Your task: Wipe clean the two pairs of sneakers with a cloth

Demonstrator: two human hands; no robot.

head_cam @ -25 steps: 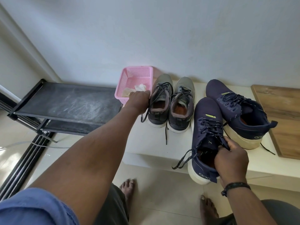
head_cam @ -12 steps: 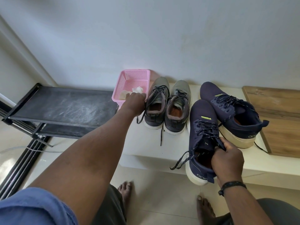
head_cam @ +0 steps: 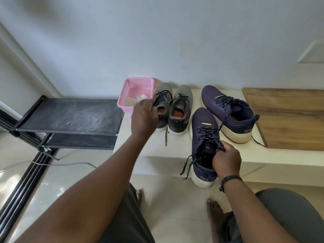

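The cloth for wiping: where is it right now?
In the head view, the crumpled white cloth lies in the pink plastic mesh basket at the ledge's left end, beside the grey sneakers, just beyond the left hand.

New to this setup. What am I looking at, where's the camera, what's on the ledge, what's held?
No robot here: a person works with bare hands. The one camera sits on their head, looking forward and down. On the white ledge stand a pink basket with a cloth inside, a grey pair and one navy sneaker. The right hand grips the other navy sneaker at its opening. The left hand reaches over the basket's edge; whether it holds anything is unclear.
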